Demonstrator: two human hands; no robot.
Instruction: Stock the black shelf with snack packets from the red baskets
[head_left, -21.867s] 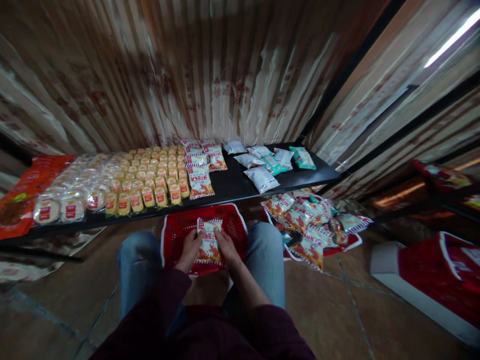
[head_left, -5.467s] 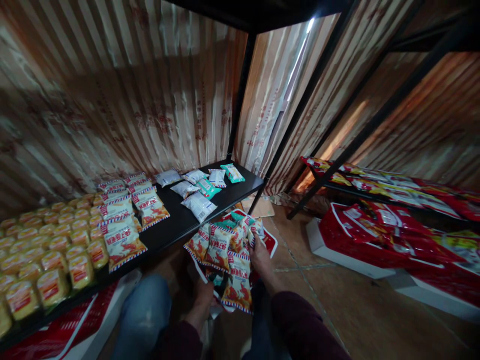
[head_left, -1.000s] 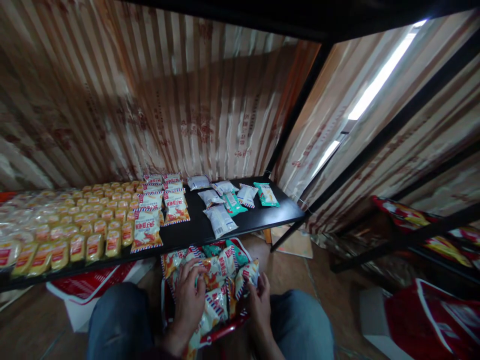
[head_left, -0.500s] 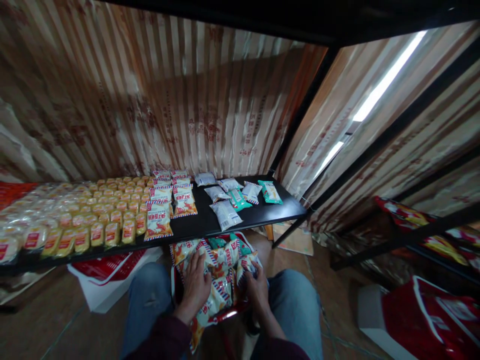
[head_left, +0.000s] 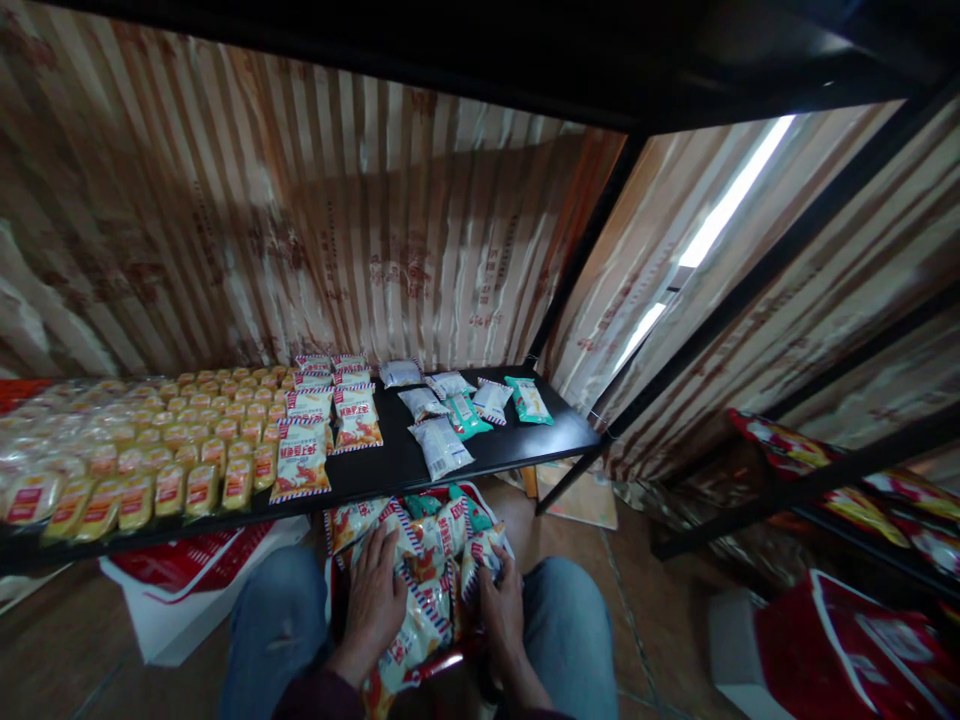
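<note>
1. Held left hand (head_left: 375,600) flat, palm down and fingers spread wide, on the packets (head_left: 429,560) heaped in the basket (head_left: 447,662); gripped nothing.
2. Held right hand (head_left: 501,615) at the heap's right edge, fingers bent onto a packet; could not tell whether closed on it.
3. Wedged between the knees (head_left: 279,625), directly under both hands: the red basket, heaped above its rim.
4. Done, judging by the layout: orange packets (head_left: 302,458) laid in two short columns on the shelf (head_left: 397,462) just beyond the hands. Small yellow packets (head_left: 150,470) set in dense rows beyond and left of the left hand. White packets (head_left: 441,446) and a green packet (head_left: 529,398) lying loosely beyond the right hand.
5. Remaining: the whole heap under the hands; bare shelf between the orange columns and the white packets.
6. Surface: low, flat and black, on a black frame, with another deck (head_left: 525,50) overhead.
7. Room: striped curtain (head_left: 337,250) behind the shelf and brown tiled floor (head_left: 645,640) below. Red-and-white box (head_left: 180,590) just left of the left hand, under the shelf. Second rack (head_left: 825,480) and a red box (head_left: 862,640) well right of the right hand. Light strip (head_left: 735,190) above, to the right.
</note>
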